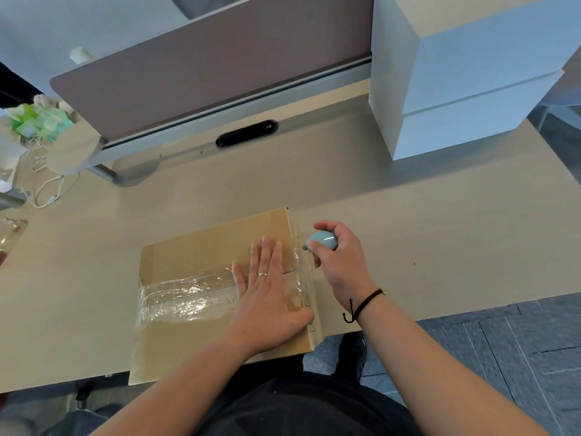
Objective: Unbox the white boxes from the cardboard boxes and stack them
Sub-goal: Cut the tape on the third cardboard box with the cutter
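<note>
- The cardboard box (220, 291) sat flat on the light wood desk (440, 240), right at the near edge, with its front corner poking out a bit past the desk.
- It was sealed up: a wide strip of clear tape (188, 297) ran across the top along the flap seam, and more tape wrapped over the right-hand edge.
- Left hand (270, 297) was flat on top of the box, fingers straight and together, palm pressing down on the right half of the lid. The thumb reached the box's right edge. Not gripping anything, just pinning it. There was a ring on one finger.
- Right hand (336, 262) was just off the right side of the box, fingers curled tight around a small light-blue cutter (322, 240). It's a rounded, pebble-shaped thing.
- The cutter's tip pointed left and sat right at the taped upper right edge of the box, toward the far corner. Looked like it was touching the tape, but honestly can't tell for sure whether the blade was in.
- So the box lay under the left palm and immediately to the left of the right fist.
- A black cord bracelet (361, 306) was on the right wrist.
- Two white boxes (465, 89) were already stacked at the far right of the desk, one on the other, well away from the hands.
- A brownish divider panel (204, 67) ran along the back of the desk, with a black cable slot (246, 133) in front of it.
- Off to the left there were some white cables (47, 190) and green packets (37, 121).
</note>
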`<action>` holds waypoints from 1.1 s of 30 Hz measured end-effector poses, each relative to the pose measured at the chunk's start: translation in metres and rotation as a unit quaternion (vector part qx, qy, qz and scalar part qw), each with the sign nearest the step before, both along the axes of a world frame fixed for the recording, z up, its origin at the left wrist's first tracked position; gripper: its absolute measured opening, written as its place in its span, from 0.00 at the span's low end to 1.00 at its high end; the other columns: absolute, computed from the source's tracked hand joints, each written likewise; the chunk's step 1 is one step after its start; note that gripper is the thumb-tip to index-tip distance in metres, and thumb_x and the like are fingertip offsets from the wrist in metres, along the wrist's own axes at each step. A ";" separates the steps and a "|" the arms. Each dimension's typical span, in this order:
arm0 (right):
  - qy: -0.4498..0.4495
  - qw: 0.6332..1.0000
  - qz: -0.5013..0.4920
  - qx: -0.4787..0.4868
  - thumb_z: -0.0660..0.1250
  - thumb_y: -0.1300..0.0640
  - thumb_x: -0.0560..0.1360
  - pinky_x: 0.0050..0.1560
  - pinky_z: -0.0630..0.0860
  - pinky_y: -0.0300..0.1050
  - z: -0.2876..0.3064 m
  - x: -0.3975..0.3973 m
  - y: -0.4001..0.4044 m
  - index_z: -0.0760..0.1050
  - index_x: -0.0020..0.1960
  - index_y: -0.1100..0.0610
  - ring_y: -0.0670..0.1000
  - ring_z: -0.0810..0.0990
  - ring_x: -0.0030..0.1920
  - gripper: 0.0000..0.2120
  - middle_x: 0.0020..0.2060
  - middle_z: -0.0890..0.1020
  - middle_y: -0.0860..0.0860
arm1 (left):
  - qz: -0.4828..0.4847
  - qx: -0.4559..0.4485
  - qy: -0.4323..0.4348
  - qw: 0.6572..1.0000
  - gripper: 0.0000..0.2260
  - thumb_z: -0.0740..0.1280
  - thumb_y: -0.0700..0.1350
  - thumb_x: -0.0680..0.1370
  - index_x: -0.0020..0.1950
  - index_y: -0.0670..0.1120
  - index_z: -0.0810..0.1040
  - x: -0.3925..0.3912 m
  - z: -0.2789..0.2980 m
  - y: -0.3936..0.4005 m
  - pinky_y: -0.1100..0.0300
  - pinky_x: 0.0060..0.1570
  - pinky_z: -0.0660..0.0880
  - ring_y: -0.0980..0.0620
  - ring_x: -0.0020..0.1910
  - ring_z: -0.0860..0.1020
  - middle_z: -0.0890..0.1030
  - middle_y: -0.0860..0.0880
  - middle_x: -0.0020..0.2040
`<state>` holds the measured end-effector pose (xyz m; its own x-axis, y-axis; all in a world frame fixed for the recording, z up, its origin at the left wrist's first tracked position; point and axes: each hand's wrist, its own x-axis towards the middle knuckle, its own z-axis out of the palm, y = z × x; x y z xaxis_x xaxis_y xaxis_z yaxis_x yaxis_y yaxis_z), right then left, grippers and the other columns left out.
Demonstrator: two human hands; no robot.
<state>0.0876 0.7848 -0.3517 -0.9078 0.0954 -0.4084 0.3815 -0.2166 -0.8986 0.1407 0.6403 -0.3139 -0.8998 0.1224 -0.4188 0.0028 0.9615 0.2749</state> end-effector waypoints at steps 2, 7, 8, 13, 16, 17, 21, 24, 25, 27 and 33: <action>-0.007 1.000 -0.009 -0.012 0.69 0.68 0.75 0.33 0.74 0.34 0.001 0.003 0.006 0.76 0.55 0.55 0.39 0.77 0.30 0.13 0.44 0.79 0.52 | 0.005 -0.001 0.005 1.000 0.52 0.57 0.65 0.66 0.78 0.52 0.28 -0.001 -0.002 0.000 0.43 0.74 0.28 0.57 0.72 0.22 0.24 0.55 0.76; -0.004 1.000 -0.001 -0.017 0.70 0.68 0.75 0.35 0.77 0.38 0.006 0.012 0.008 0.77 0.51 0.53 0.47 0.78 0.34 0.12 0.48 0.80 0.57 | 0.050 0.021 0.031 0.998 0.45 0.61 0.65 0.75 0.80 0.55 0.34 -0.002 -0.008 -0.007 0.49 0.76 0.32 0.55 0.75 0.26 0.29 0.53 0.78; 0.000 1.000 0.006 -0.023 0.71 0.68 0.74 0.36 0.78 0.39 0.009 0.012 0.007 0.77 0.50 0.53 0.48 0.79 0.35 0.11 0.48 0.81 0.58 | 0.061 0.027 0.038 0.997 0.44 0.61 0.66 0.76 0.80 0.55 0.36 -0.001 -0.008 -0.011 0.51 0.77 0.33 0.55 0.76 0.27 0.29 0.53 0.79; 0.013 0.997 0.070 -0.041 0.73 0.68 0.73 0.42 0.81 0.44 0.026 0.009 -0.001 0.78 0.50 0.58 0.49 0.82 0.40 0.10 0.47 0.82 0.56 | 0.122 0.026 0.070 0.990 0.43 0.56 0.71 0.75 0.82 0.53 0.42 0.007 -0.011 -0.047 0.54 0.77 0.36 0.53 0.77 0.31 0.33 0.51 0.80; 0.001 0.993 0.115 -0.028 0.75 0.69 0.70 0.49 0.83 0.48 0.031 0.008 -0.010 0.79 0.53 0.56 0.54 0.83 0.47 0.15 0.49 0.83 0.56 | 0.191 0.020 0.081 0.978 0.41 0.59 0.68 0.77 0.82 0.51 0.46 0.018 -0.012 -0.083 0.53 0.77 0.36 0.53 0.78 0.33 0.36 0.50 0.81; -0.003 0.991 0.132 -0.020 0.75 0.70 0.70 0.51 0.83 0.50 0.033 0.008 -0.014 0.79 0.54 0.55 0.55 0.83 0.49 0.17 0.50 0.84 0.55 | 0.213 0.019 0.084 0.973 0.42 0.60 0.68 0.76 0.82 0.51 0.46 0.023 -0.012 -0.095 0.53 0.77 0.36 0.53 0.79 0.34 0.37 0.49 0.81; -0.012 0.981 0.195 -0.004 0.75 0.71 0.70 0.49 0.82 0.43 0.043 0.008 -0.037 0.79 0.55 0.55 0.54 0.84 0.49 0.17 0.49 0.85 0.55 | 0.294 0.004 0.087 0.952 0.44 0.60 0.70 0.75 0.82 0.49 0.46 0.039 -0.009 -0.144 0.51 0.78 0.40 0.52 0.80 0.37 0.39 0.50 0.82; -0.018 0.966 0.258 0.011 0.74 0.69 0.72 0.46 0.82 0.43 0.048 0.003 -0.063 0.79 0.55 0.59 0.53 0.84 0.43 0.14 0.48 0.84 0.57 | 0.339 0.011 0.084 0.937 0.47 0.57 0.73 0.74 0.82 0.49 0.44 0.052 -0.011 -0.171 0.50 0.78 0.40 0.50 0.80 0.38 0.41 0.49 0.82; -0.018 0.959 0.282 0.021 0.74 0.69 0.72 0.45 0.82 0.44 0.048 0.003 -0.072 0.79 0.55 0.59 0.53 0.84 0.42 0.13 0.46 0.84 0.56 | 0.351 0.022 0.084 0.932 0.47 0.57 0.74 0.73 0.82 0.48 0.44 0.056 -0.012 -0.178 0.49 0.79 0.43 0.50 0.80 0.39 0.42 0.49 0.82; -0.021 0.942 0.331 0.048 0.75 0.65 0.73 0.45 0.81 0.46 0.050 0.001 -0.093 0.80 0.53 0.59 0.52 0.83 0.40 0.10 0.42 0.85 0.54 | 0.397 0.067 0.075 0.912 0.45 0.59 0.72 0.75 0.82 0.47 0.46 0.065 -0.012 -0.187 0.48 0.78 0.51 0.49 0.81 0.45 0.46 0.50 0.82; -0.036 0.906 0.395 0.148 0.72 0.55 0.76 0.41 0.77 0.50 0.059 -0.012 -0.158 0.82 0.46 0.60 0.53 0.79 0.35 0.08 0.33 0.82 0.56 | 0.488 0.182 0.072 0.850 0.30 0.58 0.68 0.76 0.73 0.54 0.64 0.096 -0.020 -0.190 0.45 0.59 0.76 0.50 0.63 0.75 0.76 0.55 0.64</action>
